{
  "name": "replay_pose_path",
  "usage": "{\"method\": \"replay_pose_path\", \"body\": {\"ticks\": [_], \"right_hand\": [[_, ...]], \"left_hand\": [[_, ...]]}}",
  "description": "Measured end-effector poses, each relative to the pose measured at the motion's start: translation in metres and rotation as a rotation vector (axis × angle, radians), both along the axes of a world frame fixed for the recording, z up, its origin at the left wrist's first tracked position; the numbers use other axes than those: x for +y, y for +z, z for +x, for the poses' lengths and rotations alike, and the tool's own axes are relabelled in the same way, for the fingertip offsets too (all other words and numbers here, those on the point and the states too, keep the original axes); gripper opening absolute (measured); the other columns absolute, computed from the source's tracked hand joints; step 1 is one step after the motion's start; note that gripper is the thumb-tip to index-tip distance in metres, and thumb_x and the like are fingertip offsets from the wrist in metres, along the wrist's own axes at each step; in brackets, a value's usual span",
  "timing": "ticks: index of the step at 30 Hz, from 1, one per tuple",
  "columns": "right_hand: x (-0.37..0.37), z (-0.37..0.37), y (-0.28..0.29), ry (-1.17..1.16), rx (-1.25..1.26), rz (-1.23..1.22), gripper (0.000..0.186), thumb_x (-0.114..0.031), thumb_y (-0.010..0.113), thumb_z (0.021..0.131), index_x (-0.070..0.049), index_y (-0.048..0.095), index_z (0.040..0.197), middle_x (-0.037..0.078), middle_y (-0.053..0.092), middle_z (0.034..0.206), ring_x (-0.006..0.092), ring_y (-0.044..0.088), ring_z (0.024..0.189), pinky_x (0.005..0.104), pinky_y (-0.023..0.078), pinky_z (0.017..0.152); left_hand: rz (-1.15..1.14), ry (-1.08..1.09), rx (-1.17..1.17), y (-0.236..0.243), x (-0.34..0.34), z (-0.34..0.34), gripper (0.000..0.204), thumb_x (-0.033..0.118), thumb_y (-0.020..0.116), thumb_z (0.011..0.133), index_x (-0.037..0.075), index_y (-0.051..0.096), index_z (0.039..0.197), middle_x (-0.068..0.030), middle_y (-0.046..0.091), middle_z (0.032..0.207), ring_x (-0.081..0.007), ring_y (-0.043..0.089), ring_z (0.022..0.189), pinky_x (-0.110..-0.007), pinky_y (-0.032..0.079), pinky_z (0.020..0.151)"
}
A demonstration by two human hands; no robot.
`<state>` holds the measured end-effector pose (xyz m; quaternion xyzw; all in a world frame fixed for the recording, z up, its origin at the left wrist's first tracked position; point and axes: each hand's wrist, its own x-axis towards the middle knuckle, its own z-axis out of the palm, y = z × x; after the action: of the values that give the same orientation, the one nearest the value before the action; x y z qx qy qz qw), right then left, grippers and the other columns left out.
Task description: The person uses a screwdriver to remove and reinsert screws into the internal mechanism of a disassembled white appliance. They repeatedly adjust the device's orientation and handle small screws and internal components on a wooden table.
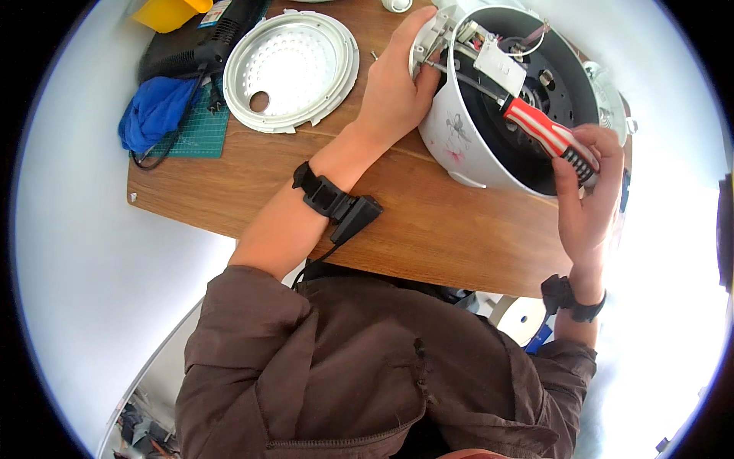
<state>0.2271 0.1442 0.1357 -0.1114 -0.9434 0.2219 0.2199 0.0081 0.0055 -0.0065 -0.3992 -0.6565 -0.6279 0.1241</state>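
Observation:
A white appliance body with a floral print and a dark interior holds a white plastic block and wires. My left hand is closed on a pale plastic housing piece at its upper left rim. My right hand grips the red, white and black handle of a screwdriver; its metal shaft runs across the opening to that housing piece, where the tip appears to meet it.
A round perforated lid lies left of the appliance, a small screw beside it. A blue cloth, green mat, black tool and yellow container occupy the table's back left. Clear plastic parts are at right.

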Motion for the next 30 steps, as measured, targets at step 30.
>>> {"method": "replay_pose_path", "body": {"ticks": [30], "right_hand": [[-0.004, -0.001, -0.012, 0.079, 0.228, -0.106, 0.027, -0.015, 0.063, 0.096, 0.002, 0.055, 0.115, 0.014, 0.057, 0.108, 0.0223, 0.056, 0.095, 0.0328, 0.044, 0.09]], "left_hand": [[0.1, 0.018, -0.003, 0.013, -0.004, 0.021, 0.052, 0.0, 0.062, 0.094, 0.006, 0.049, 0.144, -0.0191, 0.065, 0.129, -0.0334, 0.067, 0.113, -0.036, 0.053, 0.094]]}}
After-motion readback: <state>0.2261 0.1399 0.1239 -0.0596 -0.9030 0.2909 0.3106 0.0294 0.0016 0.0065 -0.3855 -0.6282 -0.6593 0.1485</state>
